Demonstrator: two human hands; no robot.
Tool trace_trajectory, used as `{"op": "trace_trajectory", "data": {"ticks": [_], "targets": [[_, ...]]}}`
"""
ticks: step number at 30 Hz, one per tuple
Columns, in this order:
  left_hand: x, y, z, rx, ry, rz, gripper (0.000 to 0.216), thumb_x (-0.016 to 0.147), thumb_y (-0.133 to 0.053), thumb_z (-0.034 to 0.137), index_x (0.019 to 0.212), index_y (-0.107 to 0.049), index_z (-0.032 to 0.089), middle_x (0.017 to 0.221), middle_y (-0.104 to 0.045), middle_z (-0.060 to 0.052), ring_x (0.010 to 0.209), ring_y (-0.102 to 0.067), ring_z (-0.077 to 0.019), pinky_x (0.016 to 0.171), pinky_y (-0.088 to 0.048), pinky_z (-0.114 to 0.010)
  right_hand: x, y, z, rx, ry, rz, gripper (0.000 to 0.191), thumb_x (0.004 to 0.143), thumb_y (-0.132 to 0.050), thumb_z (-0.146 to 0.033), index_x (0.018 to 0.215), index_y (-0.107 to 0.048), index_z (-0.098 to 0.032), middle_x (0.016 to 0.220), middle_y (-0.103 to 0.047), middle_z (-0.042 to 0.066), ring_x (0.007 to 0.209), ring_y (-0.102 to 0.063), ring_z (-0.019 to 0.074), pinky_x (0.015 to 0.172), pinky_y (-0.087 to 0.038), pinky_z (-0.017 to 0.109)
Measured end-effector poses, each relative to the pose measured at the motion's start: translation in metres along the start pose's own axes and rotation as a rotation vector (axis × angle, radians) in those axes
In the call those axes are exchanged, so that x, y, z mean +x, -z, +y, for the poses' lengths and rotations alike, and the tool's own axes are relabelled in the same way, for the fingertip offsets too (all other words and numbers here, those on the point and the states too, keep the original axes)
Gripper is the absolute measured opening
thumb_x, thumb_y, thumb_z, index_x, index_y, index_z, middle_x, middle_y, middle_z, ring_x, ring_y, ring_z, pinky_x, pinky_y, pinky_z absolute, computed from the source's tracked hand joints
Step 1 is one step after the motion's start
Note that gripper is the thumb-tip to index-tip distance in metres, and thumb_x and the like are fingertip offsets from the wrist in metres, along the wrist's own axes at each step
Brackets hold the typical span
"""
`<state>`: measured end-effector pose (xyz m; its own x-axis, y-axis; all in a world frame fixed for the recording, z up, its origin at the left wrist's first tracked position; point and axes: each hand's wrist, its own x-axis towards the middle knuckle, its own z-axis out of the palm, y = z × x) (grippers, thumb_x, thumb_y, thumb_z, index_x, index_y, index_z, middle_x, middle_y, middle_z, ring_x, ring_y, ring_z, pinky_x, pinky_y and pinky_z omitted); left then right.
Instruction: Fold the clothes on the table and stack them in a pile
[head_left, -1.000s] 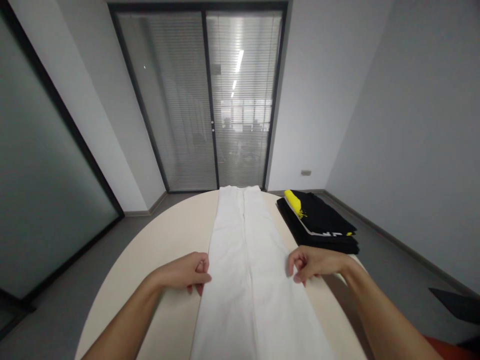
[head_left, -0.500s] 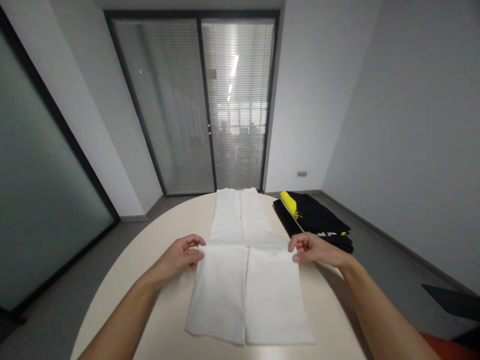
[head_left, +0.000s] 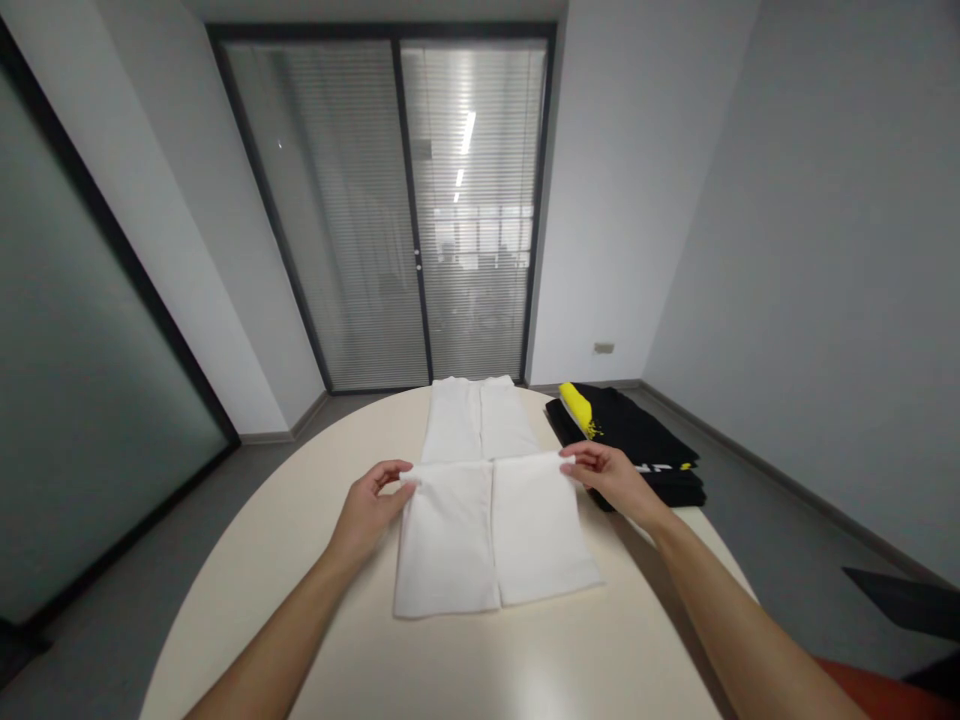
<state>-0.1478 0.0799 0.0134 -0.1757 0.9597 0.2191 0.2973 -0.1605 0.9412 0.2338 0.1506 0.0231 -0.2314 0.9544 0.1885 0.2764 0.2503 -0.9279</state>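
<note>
White trousers [head_left: 450, 545] lie lengthwise on the table, their two legs side by side and the hems toward me. Their far part [head_left: 454, 420] stretches to the table's back edge. My left hand [head_left: 377, 505] pinches the left side of the cloth between thumb and fingers, partway along the legs. On the right side, my right hand [head_left: 609, 478] pinches the other edge at about the same height. Between the two hands the cloth is drawn into a straight raised line across both legs, and the hem ends hang down toward the tabletop.
A cream round table [head_left: 315, 560] carries the trousers. At its back right lies a stack of folded black clothes [head_left: 637, 430] with a yellow patch, close to my right hand. Beyond the table stand a glass door with blinds [head_left: 480, 250] and grey walls.
Both hands have moved away from me and lifted the pinched cloth, the right hand also shifting slightly left. The hems have slid away from the near edge, and more tabletop shows in front.
</note>
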Motion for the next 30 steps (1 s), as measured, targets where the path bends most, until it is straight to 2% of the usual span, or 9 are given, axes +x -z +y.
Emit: {"op": "trace_trajectory", "data": {"ticks": [3, 5, 11, 16, 18, 20, 23, 25, 30], "targets": [[0.001, -0.006, -0.010, -0.008, -0.078, 0.002, 0.048, 0.071, -0.074, 0.048, 0.108, -0.064, 0.018, 0.119, -0.066, -0.010, 0.114, -0.060, -0.0249, 0.102, -0.044, -0.036, 0.002, -0.009, 0.006, -0.047, 0.060, 0.007, 0.070, 0.071, -0.074, -0.063, 0.123, -0.059, -0.018, 0.090, -0.062, 0.003, 0.082, -0.058, 0.0173, 0.074, -0.047, 0.029], [0.003, -0.010, -0.019, -0.071, -0.086, -0.031, 0.050, 0.072, -0.074, 0.044, 0.113, -0.061, 0.018, 0.123, -0.065, -0.011, 0.118, -0.059, -0.0241, 0.108, -0.041, -0.037, 0.004, -0.015, 0.013, -0.124, 0.058, 0.018, 0.071, 0.075, -0.071, -0.060, 0.129, -0.054, -0.017, 0.096, -0.060, 0.005, 0.086, -0.058, 0.0185, 0.077, -0.048, 0.030], [0.010, -0.017, -0.038, -0.175, -0.005, -0.021, 0.073, 0.072, -0.076, 0.046, 0.134, -0.048, 0.022, 0.121, -0.060, -0.009, 0.097, -0.068, -0.0187, 0.089, -0.054, -0.034, 0.008, -0.027, 0.034, -0.337, 0.100, 0.086, 0.042, 0.083, -0.061, -0.054, 0.106, -0.057, -0.019, 0.110, -0.058, 0.008, 0.092, -0.056, 0.0198, 0.085, -0.046, 0.033], [0.012, -0.021, -0.038, -0.202, 0.046, -0.076, 0.080, 0.068, -0.078, 0.052, 0.134, -0.048, 0.019, 0.136, -0.054, -0.015, 0.101, -0.066, -0.0204, 0.088, -0.054, -0.033, 0.003, -0.021, 0.022, -0.282, 0.081, -0.050, 0.046, 0.084, -0.061, -0.058, 0.113, -0.051, -0.023, 0.090, -0.058, 0.001, 0.078, -0.053, 0.0173, 0.074, -0.045, 0.029], [0.012, -0.021, -0.037, -0.202, 0.028, -0.135, 0.073, 0.070, -0.076, 0.054, 0.128, -0.051, 0.017, 0.125, -0.062, -0.013, 0.104, -0.065, -0.0215, 0.089, -0.052, -0.033, -0.001, -0.018, 0.012, -0.283, 0.069, -0.116, 0.049, 0.080, -0.066, -0.057, 0.112, -0.054, -0.023, 0.089, -0.059, 0.001, 0.080, -0.054, 0.0185, 0.074, -0.045, 0.029], [0.012, -0.019, -0.038, -0.127, 0.016, -0.165, 0.061, 0.074, -0.072, 0.056, 0.117, -0.056, 0.016, 0.104, -0.068, -0.008, 0.094, -0.065, -0.0199, 0.082, -0.052, -0.029, -0.004, -0.016, 0.004, -0.265, 0.053, -0.211, 0.041, 0.081, -0.066, -0.056, 0.100, -0.058, -0.021, 0.093, -0.062, 0.004, 0.086, -0.057, 0.0209, 0.078, -0.045, 0.030], [0.010, -0.013, -0.038, 0.023, -0.001, -0.175, 0.044, 0.080, -0.067, 0.055, 0.101, -0.059, 0.017, 0.083, -0.063, -0.001, 0.075, -0.060, -0.0156, 0.068, -0.046, -0.024, -0.008, -0.015, -0.003, -0.170, 0.061, -0.327, 0.031, 0.083, -0.065, -0.049, 0.084, -0.052, -0.020, 0.104, -0.064, 0.008, 0.101, -0.058, 0.0244, 0.090, -0.044, 0.034], [0.008, -0.008, -0.034, 0.072, -0.034, -0.203, 0.037, 0.080, -0.067, 0.051, 0.096, -0.059, 0.018, 0.080, -0.060, 0.001, 0.072, -0.056, -0.0145, 0.066, -0.043, -0.023, -0.010, -0.016, -0.006, -0.152, 0.066, -0.362, 0.027, 0.082, -0.065, -0.042, 0.081, -0.048, -0.021, 0.099, -0.064, 0.006, 0.102, -0.057, 0.0240, 0.091, -0.043, 0.034], [0.001, 0.005, -0.011, 0.088, -0.084, -0.351, 0.034, 0.080, -0.068, 0.048, 0.093, -0.064, 0.018, 0.089, -0.065, -0.004, 0.084, -0.059, -0.0186, 0.076, -0.044, -0.027, -0.011, -0.014, -0.010, -0.209, 0.034, -0.420, 0.021, 0.077, -0.063, -0.031, 0.076, -0.044, -0.021, 0.075, -0.051, -0.002, 0.077, -0.051, 0.0160, 0.070, -0.039, 0.026]]}}
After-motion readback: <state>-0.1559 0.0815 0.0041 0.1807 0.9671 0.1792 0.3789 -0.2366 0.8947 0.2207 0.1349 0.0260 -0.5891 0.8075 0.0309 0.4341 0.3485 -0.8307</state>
